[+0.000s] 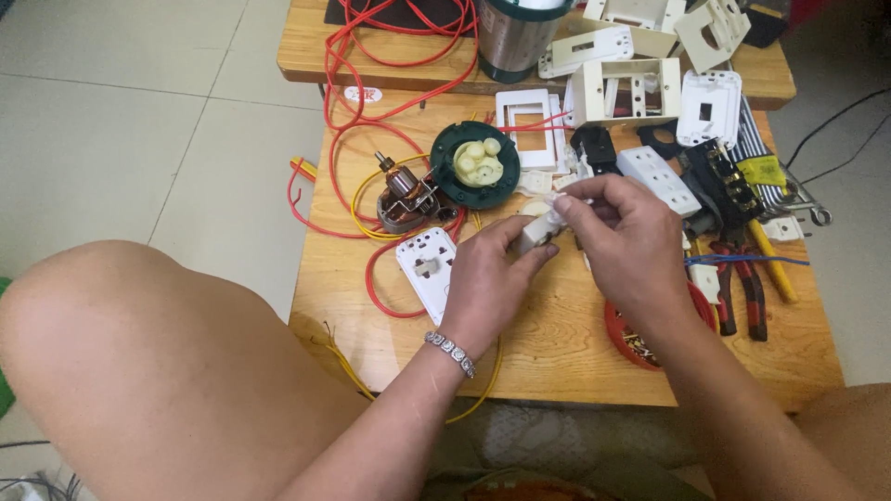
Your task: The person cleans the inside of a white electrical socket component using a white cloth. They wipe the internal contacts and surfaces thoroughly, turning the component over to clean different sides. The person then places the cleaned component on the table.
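My left hand [490, 278] grips a small white plastic electrical part [538, 229] over the middle of the wooden table [548, 357]. My right hand [624, 237] pinches the top of the same part with thumb and forefinger at its upper edge. A metal bracelet [450, 353] circles my left wrist. Just left of my left hand lies a white socket plate [429, 267]. The part's underside is hidden by my fingers.
A small motor with copper windings [404, 197] and a green round housing [475, 163] lie at the centre left among red and yellow wires [345, 130]. White socket frames [626, 88], a white power strip [657, 176], pliers [742, 288], a red dish of screws [631, 339] and a metal cylinder [512, 37] surround them.
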